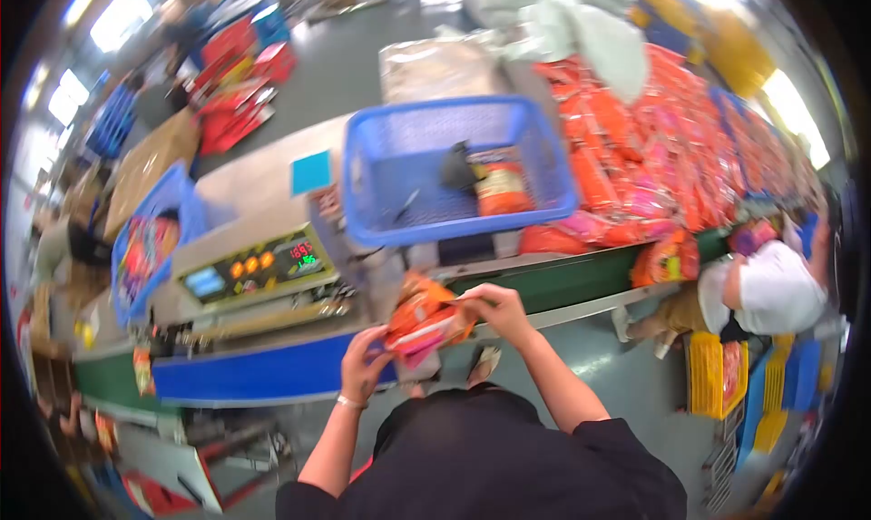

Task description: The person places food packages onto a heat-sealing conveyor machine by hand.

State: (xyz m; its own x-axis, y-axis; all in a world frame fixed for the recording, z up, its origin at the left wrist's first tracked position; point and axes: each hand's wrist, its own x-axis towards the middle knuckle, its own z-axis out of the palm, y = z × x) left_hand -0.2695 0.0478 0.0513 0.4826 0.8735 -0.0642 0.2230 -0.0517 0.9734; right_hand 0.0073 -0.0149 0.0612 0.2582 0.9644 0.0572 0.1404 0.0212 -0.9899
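An orange and pink plastic packet (422,313) is held up in front of my body, over the near edge of the work table. My left hand (363,366) grips its left edge between thumb and fingers. At its upper right corner, my right hand (499,309) pinches the film. Beyond the packet stands a blue plastic basket (363,171), with one orange and yellow packet (502,186) and a dark item (461,166) inside. Left of the packet is a machine with a lit digital display panel (256,270).
Orange packets (635,148) are heaped at the right beyond a green belt (572,279). A person in a white top (780,289) is at the far right, near a yellow crate (708,375). Another blue basket (145,289) holding colourful packets stands left.
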